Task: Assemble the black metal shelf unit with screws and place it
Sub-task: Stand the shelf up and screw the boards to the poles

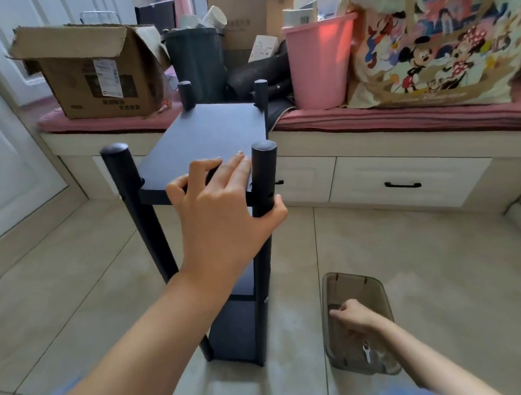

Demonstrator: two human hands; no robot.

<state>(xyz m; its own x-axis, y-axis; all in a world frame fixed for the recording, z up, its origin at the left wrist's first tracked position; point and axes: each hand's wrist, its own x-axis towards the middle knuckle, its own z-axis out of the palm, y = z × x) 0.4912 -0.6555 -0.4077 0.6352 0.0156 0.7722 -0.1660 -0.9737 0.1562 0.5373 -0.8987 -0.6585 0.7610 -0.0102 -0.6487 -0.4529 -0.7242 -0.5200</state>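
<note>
The shelf unit (208, 142) stands upright; the left hand (220, 207) grips its near-right post – the right hand (354, 317), fingers curled, reaches into the bin (333, 288) right of it, contents unclear.

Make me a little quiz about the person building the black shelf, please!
1. True or false: the left hand rests on the top board of the black shelf, thumb round a post.
2. Where is the right hand reaching?
A. the pink bucket
B. the clear plastic bin
C. the cardboard box
3. Fill in: the shelf stands on the tiled ____.

Key: 1 true; 2 B; 3 floor.
</note>
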